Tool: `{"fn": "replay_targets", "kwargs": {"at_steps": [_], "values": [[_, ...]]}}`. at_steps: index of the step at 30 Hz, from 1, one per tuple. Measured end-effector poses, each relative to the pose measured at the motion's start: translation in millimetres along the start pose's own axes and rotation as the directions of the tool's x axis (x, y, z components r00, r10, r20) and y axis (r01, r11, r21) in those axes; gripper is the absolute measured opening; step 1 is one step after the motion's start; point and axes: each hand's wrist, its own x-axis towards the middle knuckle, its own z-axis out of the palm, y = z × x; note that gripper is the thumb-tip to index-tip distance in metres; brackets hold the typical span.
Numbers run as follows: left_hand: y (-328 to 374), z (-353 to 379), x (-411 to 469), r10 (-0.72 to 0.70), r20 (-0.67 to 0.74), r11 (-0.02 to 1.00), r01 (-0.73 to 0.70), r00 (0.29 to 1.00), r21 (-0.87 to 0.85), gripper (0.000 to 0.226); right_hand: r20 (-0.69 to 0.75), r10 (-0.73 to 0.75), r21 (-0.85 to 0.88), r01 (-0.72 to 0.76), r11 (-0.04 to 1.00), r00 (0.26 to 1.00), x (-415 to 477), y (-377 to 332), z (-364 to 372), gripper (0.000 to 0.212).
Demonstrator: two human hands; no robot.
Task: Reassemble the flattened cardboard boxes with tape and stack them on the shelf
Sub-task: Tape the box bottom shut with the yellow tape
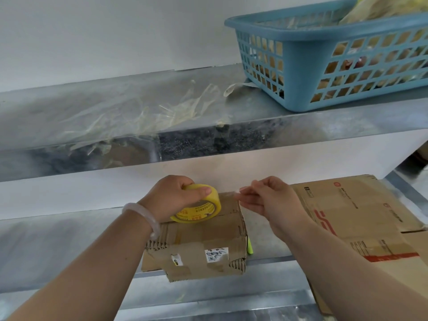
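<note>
Flattened cardboard box (361, 218), the larger of two boxes and cut off at the frame's right edge, lies on the lower shelf (58, 246) of two metal shelves, with the small folded box (203, 246) to its left, front edge overhanging the shelf. On the upper shelf (254, 107) stand one blue basket (324, 66), its contents hard to make out, and a litter of clear tape scraps (139, 117). The left hand (171, 198) has its fingers (203, 191) wrapped round one yellow tape roll (199, 212) resting on the small box, while the right hand (273, 200) pinches a barely visible clear tape strip (231, 194) over that box's far right corner.
</note>
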Motion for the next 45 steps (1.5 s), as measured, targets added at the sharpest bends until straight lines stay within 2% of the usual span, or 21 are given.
{"fn": "replay_targets", "kwargs": {"at_steps": [2,5,7,9,11,15,17,19,23,26,28,32,36,40,45], "values": [[6.6,0.5,3.3,-0.01,-0.001,0.999,0.01,1.0,0.046,0.044,-0.001,0.025,0.084,-0.025,0.996,1.0,-0.2,1.8,0.2,0.014],[11.9,2.7,3.3,-0.017,-0.01,0.999,0.018,1.0,0.047,0.043,0.076,0.144,0.186,-0.156,0.97,0.987,1.5,9.3,2.0,0.015],[13.2,3.8,1.2,-0.014,-0.02,0.998,0.015,1.0,0.055,0.043,0.127,0.203,0.161,-0.222,0.962,0.971,3.4,12.2,0.3,0.021],[13.8,4.5,-1.0,-0.004,-0.032,0.998,0.006,0.999,0.07,0.043,0.133,0.208,0.094,-0.221,0.971,0.969,4.9,15.7,-3.5,0.029],[11.0,5.0,-2.7,0.016,-0.051,0.998,-0.013,0.999,0.064,0.042,0.116,0.189,0.055,-0.197,0.979,0.975,4.8,19.2,-5.6,0.022],[1.8,0.5,-16.0,0.023,-0.046,0.991,-0.029,0.999,-0.132,0.042,0.091,0.119,-0.149,-0.104,0.983,0.989,5.0,20.4,-1.6,0.021],[-8.0,-5.5,-23.3,0.024,-0.005,0.96,-0.025,1.0,-0.278,0.041,0.064,0.095,-0.158,-0.084,0.984,0.993,7.0,21.5,-1.1,0.019],[-15.3,-9.1,-28.9,0.02,0.036,0.931,-0.005,0.999,-0.365,0.028,0.044,0.103,-0.112,-0.098,0.989,0.994,7.0,22.3,-3.1,0.017],[-13.1,-8.8,-27.6,0.047,-0.088,0.957,-0.07,0.995,-0.28,0.019,0.044,0.098,-0.121,-0.092,0.988,0.994,7.9,22.6,-9.2,0.016],[-6.4,-8.9,-23.5,0.06,-0.123,0.972,-0.086,0.991,-0.218,0.016,0.024,0.1,-0.097,-0.097,0.99,0.995,11.0,17.2,-18.9,0.017],[-2.3,-6.2,-22.0,0.062,-0.114,0.982,-0.081,0.992,-0.17,0.013,0.017,0.101,-0.061,-0.1,0.993,0.995,13.2,10.5,-29.8,0.017],[9.0,3.2,-13.1,0.032,-0.095,0.993,-0.043,0.995,-0.114,0.029,-0.019,0.085,0.042,-0.084,0.996,0.996,15.6,4.4,-53.8,0.019],[20.1,8.0,-5.5,0.009,-0.043,0.998,-0.012,0.999,-0.065,0.04,-0.03,0.187,0.099,-0.183,0.978,0.982,16.2,28.0,-62.4,0.016],[21.9,9.9,-5.1,0.009,-0.014,0.999,-0.01,1.0,-0.047,0.044,-0.005,0.293,0.162,-0.289,0.944,0.956,17.6,60.8,-53.4,0.014],[23.9,10.1,-1.7,0.014,0.008,1.0,-0.013,1.0,-0.026,0.036,-0.014,0.327,0.157,-0.321,0.934,0.945,27.9,87.5,-38.4,0.01]]}}
